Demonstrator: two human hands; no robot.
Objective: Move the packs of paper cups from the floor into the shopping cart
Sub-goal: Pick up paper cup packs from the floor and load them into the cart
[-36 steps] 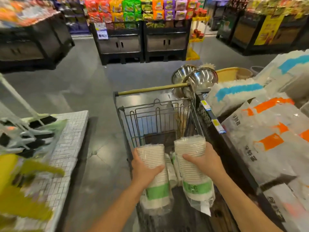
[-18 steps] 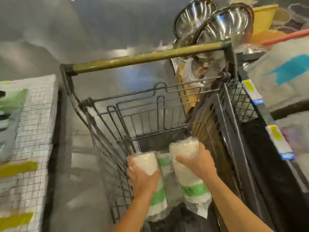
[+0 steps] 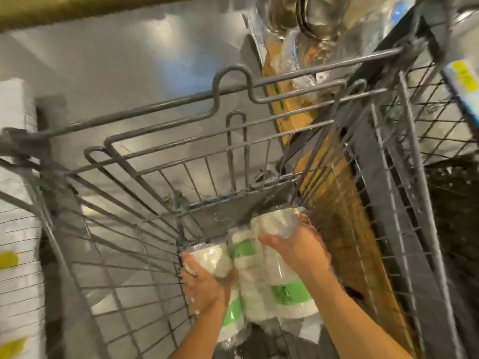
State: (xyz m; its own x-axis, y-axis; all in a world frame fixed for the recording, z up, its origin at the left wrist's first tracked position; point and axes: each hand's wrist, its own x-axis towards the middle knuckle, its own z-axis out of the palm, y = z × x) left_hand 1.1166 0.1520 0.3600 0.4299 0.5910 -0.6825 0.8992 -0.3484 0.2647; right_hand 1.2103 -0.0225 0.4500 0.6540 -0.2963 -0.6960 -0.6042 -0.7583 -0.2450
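Polished grey floor shows through the grey wire shopping cart, whose olive-coloured handle bar runs along the top edge of the view. Both hands reach down into the basket, each gripping a plastic-wrapped pack of white paper cups. The left hand has its fingers curled round the left pack close to the pack's far end, by the left wire wall. The right hand is wrapped over the right pack, thumb on the near side. A middle pack lies between them, touching both, held by neither. All three sit low inside the cart, their far ends against the dark panel. Each pack carries a green band with darker print, too blurred to read. Steel bowls in clear wrap hang beyond the cart's far right corner. A yellow-and-blue shelf tag sits at the right edge, its writing unreadable. White wrapped bundles with yellow marks stand to the left of the cart.
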